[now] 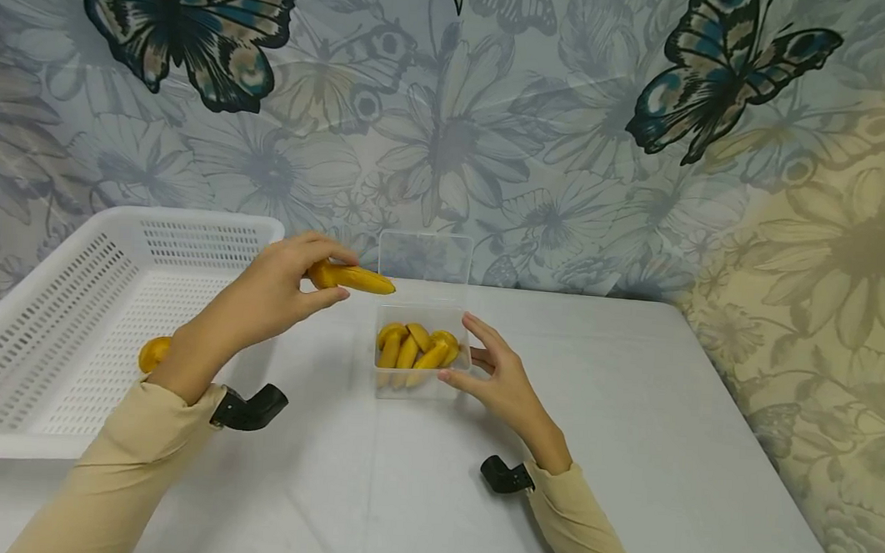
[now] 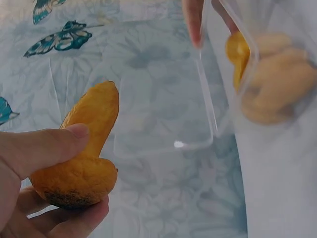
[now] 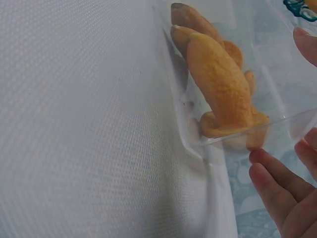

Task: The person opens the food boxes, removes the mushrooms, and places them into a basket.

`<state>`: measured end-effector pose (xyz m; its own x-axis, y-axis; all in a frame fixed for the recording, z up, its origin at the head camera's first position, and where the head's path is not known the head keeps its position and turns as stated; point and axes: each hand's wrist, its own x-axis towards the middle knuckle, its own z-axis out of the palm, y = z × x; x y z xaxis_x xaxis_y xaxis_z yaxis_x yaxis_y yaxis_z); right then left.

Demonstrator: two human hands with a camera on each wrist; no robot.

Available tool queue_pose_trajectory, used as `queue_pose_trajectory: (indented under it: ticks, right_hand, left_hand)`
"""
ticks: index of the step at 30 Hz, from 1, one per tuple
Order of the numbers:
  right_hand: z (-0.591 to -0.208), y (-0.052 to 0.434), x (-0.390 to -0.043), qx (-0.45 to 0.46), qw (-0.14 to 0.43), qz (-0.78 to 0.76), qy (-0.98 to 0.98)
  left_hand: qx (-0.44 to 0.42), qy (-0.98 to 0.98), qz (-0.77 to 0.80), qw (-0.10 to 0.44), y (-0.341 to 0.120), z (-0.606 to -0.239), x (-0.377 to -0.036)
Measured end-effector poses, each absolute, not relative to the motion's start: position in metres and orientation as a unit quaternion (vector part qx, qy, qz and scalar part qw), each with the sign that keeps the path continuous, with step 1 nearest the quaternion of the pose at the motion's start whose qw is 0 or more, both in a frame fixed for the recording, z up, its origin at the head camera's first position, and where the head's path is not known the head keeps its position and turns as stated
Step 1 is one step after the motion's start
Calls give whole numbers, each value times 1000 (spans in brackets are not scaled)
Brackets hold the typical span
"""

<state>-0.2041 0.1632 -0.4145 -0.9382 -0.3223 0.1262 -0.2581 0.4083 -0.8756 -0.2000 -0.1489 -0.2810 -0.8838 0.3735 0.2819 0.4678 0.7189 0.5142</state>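
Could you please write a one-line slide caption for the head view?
Left hand holds a banana above the clear box of bananas, which the right hand steadies on the table.

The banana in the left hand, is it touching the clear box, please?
Apart: the head view shows the banana held by the left hand above the clear box.

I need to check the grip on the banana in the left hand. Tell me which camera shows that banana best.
The left wrist view: the banana fills the frame, pinched by the left hand between thumb and fingers, dark stem end down. The head view shows it small, above the clear container. The right wrist view misses it, showing only the container's bananas.
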Motion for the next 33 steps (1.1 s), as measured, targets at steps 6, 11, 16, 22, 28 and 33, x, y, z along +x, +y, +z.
queue_pose_trajectory:
  ticks: [6, 11, 16, 22, 28, 33]
  right_hand:
    - [-413, 162, -203, -168, 33, -514, 841]
    - [-412, 162, -203, -165, 32, -512, 843]
    - [-413, 162, -204, -164, 32, -512, 843]
    - [-414, 162, -204, -166, 31, -511, 843]
    - [-415, 163, -205, -166, 29, -511, 843]
    - [-416, 163, -205, -163, 32, -513, 842]
  left_hand:
    - [-209, -933, -279, 95, -182, -284, -198]
    - [-184, -940, -270, 98, -208, -289, -200]
    - [-161, -948, -257, 94, -231, -296, -203]
    - [-120, -956, -256, 82, -259, -305, -206]
    - [-98, -958, -259, 71, -278, -314, -211]
    - [-94, -963, -242, 68, -289, -322, -216]
